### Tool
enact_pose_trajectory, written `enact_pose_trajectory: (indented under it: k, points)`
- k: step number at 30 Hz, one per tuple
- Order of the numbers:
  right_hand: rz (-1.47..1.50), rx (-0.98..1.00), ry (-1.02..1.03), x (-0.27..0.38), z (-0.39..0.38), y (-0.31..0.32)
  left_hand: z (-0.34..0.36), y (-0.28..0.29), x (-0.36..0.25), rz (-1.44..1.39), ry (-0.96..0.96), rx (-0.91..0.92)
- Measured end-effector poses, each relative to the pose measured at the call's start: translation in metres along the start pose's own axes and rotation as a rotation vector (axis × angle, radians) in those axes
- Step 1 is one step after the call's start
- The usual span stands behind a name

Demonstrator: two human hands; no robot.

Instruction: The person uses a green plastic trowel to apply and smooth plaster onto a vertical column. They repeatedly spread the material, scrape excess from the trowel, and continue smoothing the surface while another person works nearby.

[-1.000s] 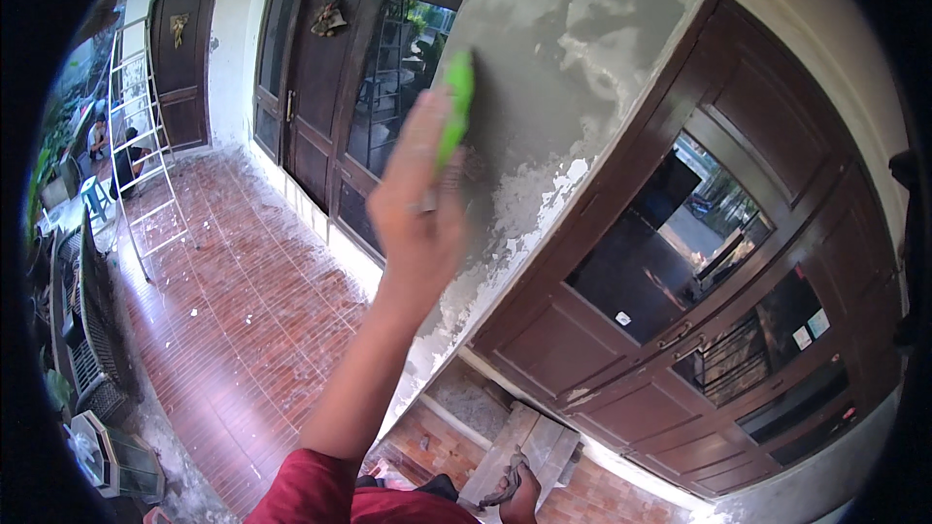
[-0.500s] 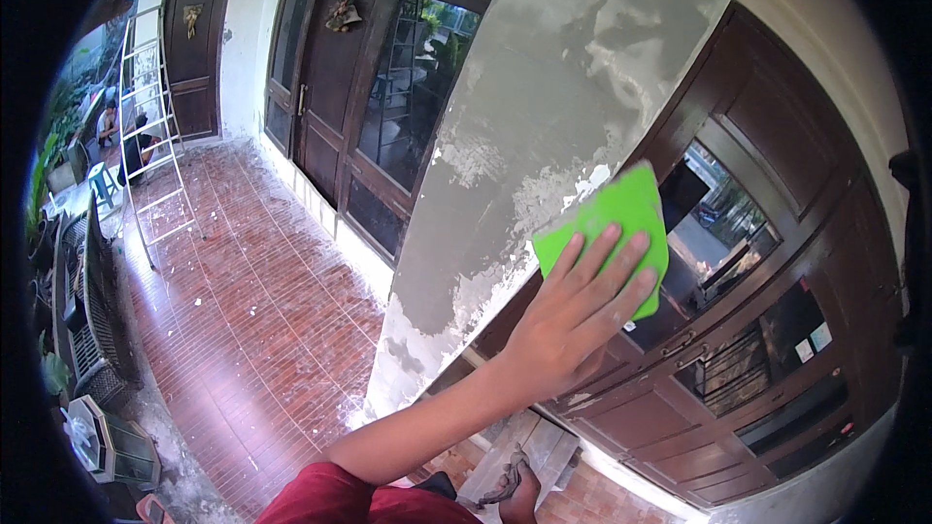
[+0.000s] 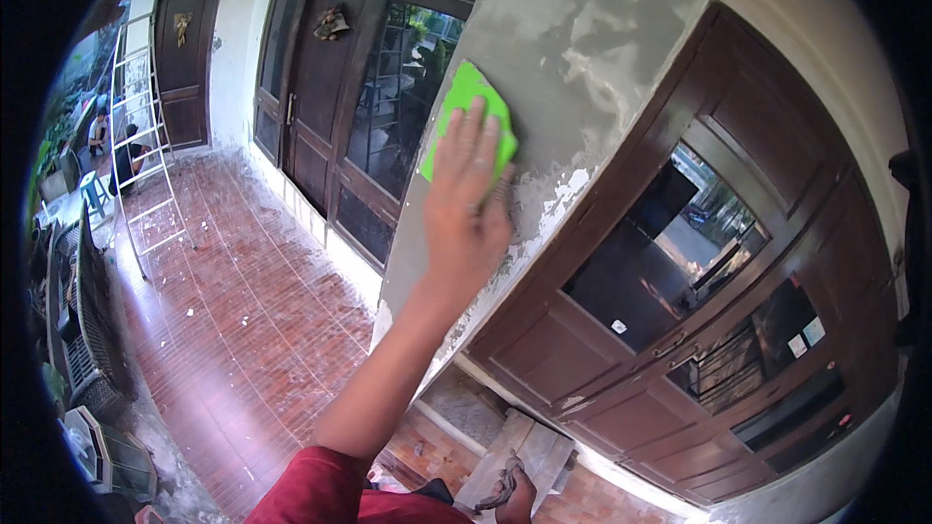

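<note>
My left hand reaches up from the red sleeve. Its fingers press a flat, bright green plastic spreader against the left part of a grey plastered pillar. The plaster is patchy, with rough white flaking spots along its right edge. Low in the picture, my right hand is closed around a grey, plaster-like lump, partly hidden by the fingers. A wooden board shows just beyond that hand; whether the two touch I cannot tell.
To the right stands a dark brown door with glass panes. Another brown door is left of the pillar. A metal ladder stands on the reddish tiled floor, with crouching people behind it. Wicker furniture lines the left side.
My left hand has swept the green spreader leftward and up, from the pillar's right edge to its left side. My right hand stays low with the grey lump.
</note>
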State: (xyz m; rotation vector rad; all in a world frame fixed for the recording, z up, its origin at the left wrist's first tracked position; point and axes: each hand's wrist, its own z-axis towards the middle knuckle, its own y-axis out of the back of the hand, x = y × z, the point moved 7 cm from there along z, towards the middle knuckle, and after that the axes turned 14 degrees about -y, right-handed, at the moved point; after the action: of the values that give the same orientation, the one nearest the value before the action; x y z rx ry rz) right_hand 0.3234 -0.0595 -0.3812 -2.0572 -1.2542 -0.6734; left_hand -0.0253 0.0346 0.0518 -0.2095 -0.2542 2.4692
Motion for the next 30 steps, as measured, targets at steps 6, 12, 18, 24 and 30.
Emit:
enact_pose_trajectory:
  k: [6, 12, 18, 24, 30]
  points:
    - [-0.003, -0.028, -0.072, 0.004, -0.011, -0.003, -0.02, -0.022, -0.046, -0.145, 0.025, 0.08]
    - [-0.044, 0.026, -0.063, 0.002, -0.008, -0.014, -0.039, -0.014, -0.094, -0.439, -0.034, 0.187]
    - [-0.016, 0.038, -0.071, 0.006, -0.002, -0.019, -0.046, 0.024, -0.066, -0.288, -0.015, -0.034]
    - [-0.01, 0.002, -0.072, -0.001, -0.003, -0.004, -0.024, 0.029, 0.018, 0.064, 0.086, -0.093]
    - [0.007, -0.001, -0.084, 0.004, -0.008, -0.008, -0.035, 0.002, 0.007, 0.023, 0.19, -0.099]
